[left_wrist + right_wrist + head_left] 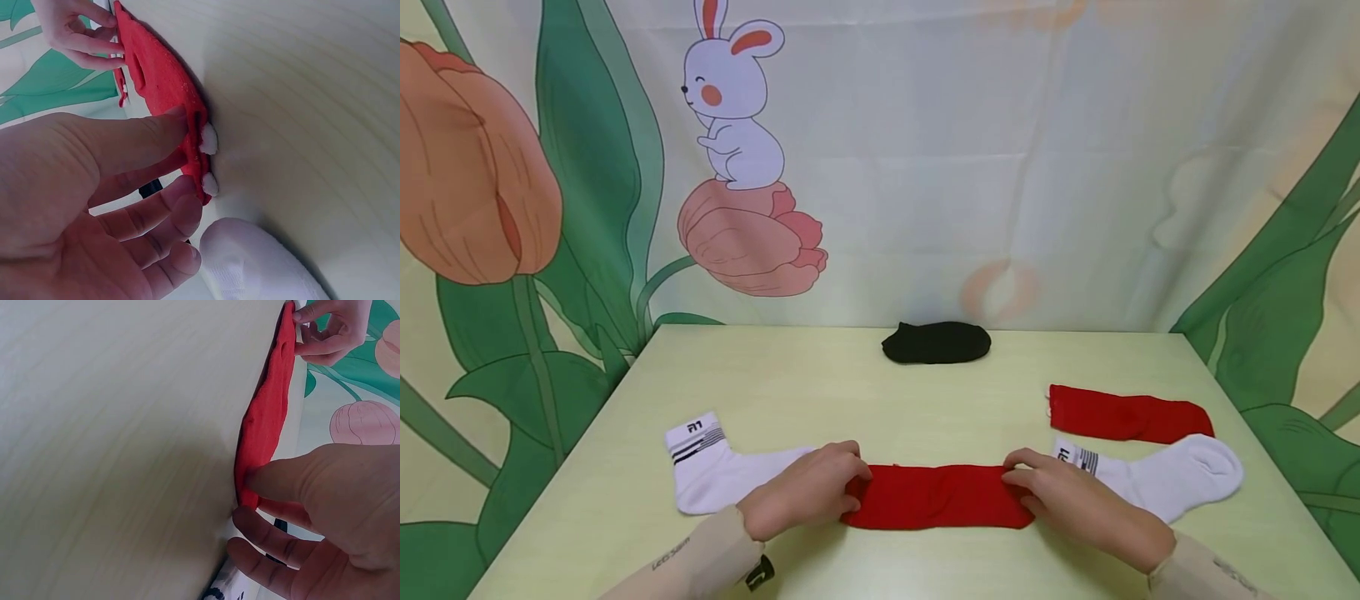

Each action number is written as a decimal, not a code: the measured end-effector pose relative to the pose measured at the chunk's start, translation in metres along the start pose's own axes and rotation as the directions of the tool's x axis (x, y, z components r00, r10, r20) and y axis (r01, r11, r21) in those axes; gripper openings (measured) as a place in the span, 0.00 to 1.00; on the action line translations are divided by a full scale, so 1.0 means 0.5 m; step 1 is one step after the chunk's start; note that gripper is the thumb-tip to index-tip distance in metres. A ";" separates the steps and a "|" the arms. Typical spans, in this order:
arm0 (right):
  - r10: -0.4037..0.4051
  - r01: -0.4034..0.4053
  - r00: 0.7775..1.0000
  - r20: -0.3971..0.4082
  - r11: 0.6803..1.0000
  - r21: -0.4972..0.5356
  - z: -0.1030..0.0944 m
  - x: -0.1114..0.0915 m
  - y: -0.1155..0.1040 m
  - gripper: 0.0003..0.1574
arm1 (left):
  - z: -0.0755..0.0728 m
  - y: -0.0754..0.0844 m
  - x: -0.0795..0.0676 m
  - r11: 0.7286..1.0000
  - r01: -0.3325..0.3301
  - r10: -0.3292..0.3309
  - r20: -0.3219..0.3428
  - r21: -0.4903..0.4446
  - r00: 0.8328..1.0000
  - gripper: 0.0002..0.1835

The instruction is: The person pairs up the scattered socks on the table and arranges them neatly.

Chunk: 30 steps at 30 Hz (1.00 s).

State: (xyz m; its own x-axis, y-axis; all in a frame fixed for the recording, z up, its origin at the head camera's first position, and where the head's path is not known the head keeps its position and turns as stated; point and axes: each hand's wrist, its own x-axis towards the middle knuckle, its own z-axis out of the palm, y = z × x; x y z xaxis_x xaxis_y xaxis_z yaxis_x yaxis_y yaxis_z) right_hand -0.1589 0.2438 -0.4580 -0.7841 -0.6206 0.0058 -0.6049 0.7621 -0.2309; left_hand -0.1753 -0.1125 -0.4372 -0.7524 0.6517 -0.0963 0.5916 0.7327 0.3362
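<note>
Two pale sleeves (pixel 681 554) reach in at the bottom, and a black band (pixel 760 573) shows by the left wrist. Between the hands, a red sock (pixel 936 497) lies flat on the light yellow table (pixel 790 375), long side to side, with a few soft wrinkles. The left hand (pixel 811 487) pinches its left end with the thumb on top, and two small white tufts (pixel 209 139) poke out there. The right hand (pixel 1067 496) pinches the other end, thumb on top too; some of its fingertips are hidden, so it is hard to tell just how they hold the cloth. Beside the left hand is a white sock (pixel 722 475) with black stripes on its cuff, partly covered by that hand. A matching white sock (pixel 1183 479) lies on the right, partly behind the right hand. Just past it is a second red sock (pixel 1127 415). Near the table's far edge lies a black sock (pixel 937 342). Behind it all hangs a big cloth (pixel 910 167) with a white bunny (pixel 730 83) on a pink flower (pixel 737 237), and a big orange tulip (pixel 467 167) at the left.
</note>
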 end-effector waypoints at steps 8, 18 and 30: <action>-0.026 0.026 0.999 -0.024 1.000 -0.005 -0.001 0.000 0.001 0.20 | -0.002 0.001 0.003 1.000 0.011 -0.011 0.012 0.002 1.000 0.14; -0.014 0.014 1.000 -0.008 1.000 0.004 0.002 0.000 0.005 0.20 | -0.006 0.002 0.004 1.000 0.007 -0.007 0.024 0.006 1.000 0.14; -0.023 0.023 0.999 -0.032 1.000 0.019 -0.021 0.005 0.014 0.25 | -0.014 -0.001 0.011 0.999 -0.023 0.023 -0.015 -0.025 1.000 0.08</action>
State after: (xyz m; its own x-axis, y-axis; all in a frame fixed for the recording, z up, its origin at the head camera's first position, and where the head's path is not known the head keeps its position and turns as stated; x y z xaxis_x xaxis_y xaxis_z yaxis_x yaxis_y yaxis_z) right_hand -0.1665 0.2497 -0.4495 -0.7742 -0.6315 0.0426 -0.6203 0.7437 -0.2494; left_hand -0.1818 -0.1105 -0.4314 -0.7429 0.6652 -0.0742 0.6016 0.7123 0.3616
